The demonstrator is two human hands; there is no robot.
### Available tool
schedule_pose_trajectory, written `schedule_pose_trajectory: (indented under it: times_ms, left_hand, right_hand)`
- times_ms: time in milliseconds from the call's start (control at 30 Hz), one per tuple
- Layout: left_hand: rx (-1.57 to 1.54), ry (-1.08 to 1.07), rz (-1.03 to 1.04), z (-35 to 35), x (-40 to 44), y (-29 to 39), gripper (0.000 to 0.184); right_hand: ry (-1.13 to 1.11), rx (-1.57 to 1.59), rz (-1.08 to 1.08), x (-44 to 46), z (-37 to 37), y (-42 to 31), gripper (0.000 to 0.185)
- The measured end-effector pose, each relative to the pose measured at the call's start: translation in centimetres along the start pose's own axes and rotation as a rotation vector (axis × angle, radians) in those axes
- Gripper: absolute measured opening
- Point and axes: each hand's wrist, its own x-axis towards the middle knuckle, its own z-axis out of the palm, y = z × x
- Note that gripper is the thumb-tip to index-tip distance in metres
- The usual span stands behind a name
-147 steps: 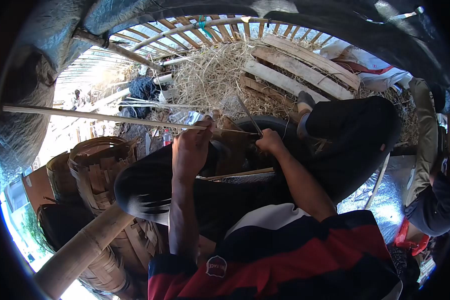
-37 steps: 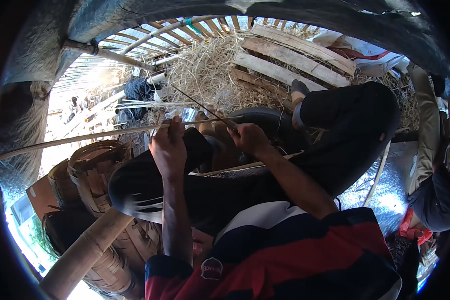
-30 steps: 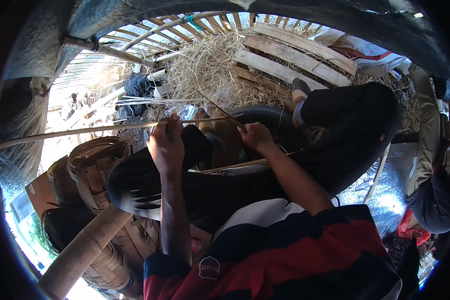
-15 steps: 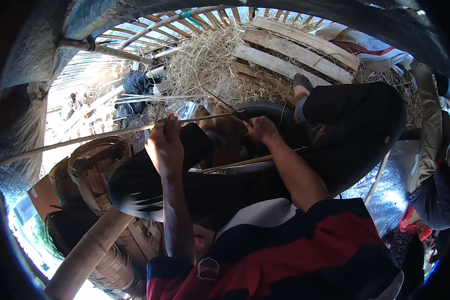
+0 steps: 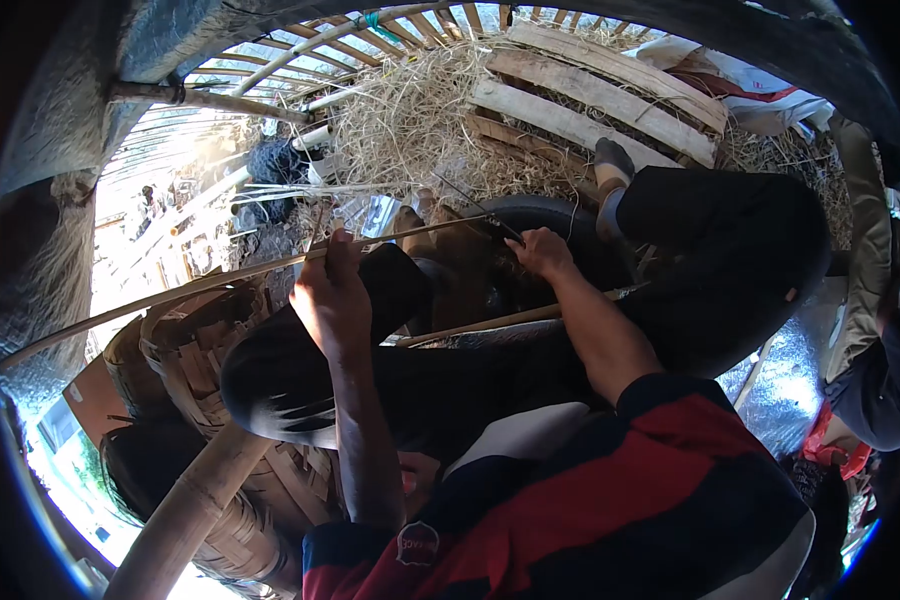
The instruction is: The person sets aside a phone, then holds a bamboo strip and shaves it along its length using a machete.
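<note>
Strip (image 5: 230,277) of pale wood or bamboo, pinched in left hand (image 5: 332,300), reaching from far left to near the tyre (image 5: 560,213)! Probably light, springy, likely to splinter along edges; best held flat, near mid-length. Gripped in curled right hand (image 5: 545,252): thin blade (image 5: 468,196), now drawn farther right than a second ago, with strip's left end dipped lower

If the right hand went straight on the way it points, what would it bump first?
Probably the black tyre ahead; depth is unclear, so the right hand might pass above it.
</note>
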Motion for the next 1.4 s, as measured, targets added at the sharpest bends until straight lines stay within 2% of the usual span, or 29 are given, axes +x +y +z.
schedule_pose_trajectory:
  times_ms: [67, 133, 167, 233, 367, 433, 533, 633, 767, 833, 967, 1033, 1167, 1233, 1400]
  left_hand:
    - [0.022, -0.011, -0.005, -0.1, 0.1, 0.4, 0.035]
    - [0.035, -0.017, -0.008, 0.2, 0.2, 0.2, 0.035]
    - [0.024, 0.004, -0.019, 0.4, 0.3, -0.2, 0.032]
    - [0.025, 0.021, -0.034, 0.2, 0.5, -0.5, 0.029]
    - [0.047, 0.019, -0.022, 0.1, 0.6, -1.0, 0.027]
    - [0.024, 0.043, -0.023, 0.1, 0.6, -1.1, 0.027]
    - [0.052, 0.051, -0.030, 0.3, 0.7, -0.9, 0.028]
    - [0.060, 0.028, -0.038, 0.0, 0.6, -0.9, 0.029]
    - [0.061, 0.008, -0.080, -0.3, 0.1, -0.2, 0.032]
    - [0.118, 0.016, -0.059, -0.4, 0.5, -0.2, 0.038]
    - [0.140, 0.073, 0.015, 0.2, 0.4, 0.2, 0.038]
    - [0.124, 0.067, 0.007, 0.1, 0.5, 0.5, 0.037]
    - [0.102, 0.067, 0.006, 0.0, 0.3, -0.1, 0.034]
    - [0.075, 0.070, -0.005, 0.1, 0.4, -0.6, 0.034]
    - [0.109, 0.060, -0.029, 0.1, 0.5, 0.0, 0.034]
  right_hand:
    - [-0.014, 0.012, 0.004, -0.2, 0.3, 0.1, 0.045]
    - [0.073, 0.092, -0.164, 0.0, -0.7, -1.7, 0.043]
    - [0.069, 0.088, -0.165, 0.1, -1.0, -2.2, 0.043]
    - [0.140, 0.270, -0.311, 0.0, -0.9, -2.9, 0.038]
    - [0.080, 0.337, -0.207, 0.7, 0.8, -0.6, 0.034]
    - [-0.014, 0.280, -0.044, 0.8, 0.5, 0.0, 0.032]
    - [0.019, 0.159, -0.089, 1.1, 0.2, -0.5, 0.030]
    - [0.043, 0.155, -0.191, 1.3, -0.2, -1.9, 0.029]
    - [0.079, 0.207, -0.224, 0.9, 0.3, -1.9, 0.031]
    - [0.048, 0.088, 0.029, 1.3, 0.9, 0.5, 0.031]
    - [0.019, 0.041, 0.066, 1.5, 0.5, 1.1, 0.032]
    - [0.020, 0.060, -0.073, 1.5, 0.3, 0.0, 0.030]
    - [0.040, 0.095, -0.143, 0.9, -0.1, -1.5, 0.030]
    - [0.000, 0.063, 0.037, 1.6, 0.7, 0.6, 0.029]
    - [0.040, -0.002, 0.051, 1.6, 2.3, 2.6, 0.031]
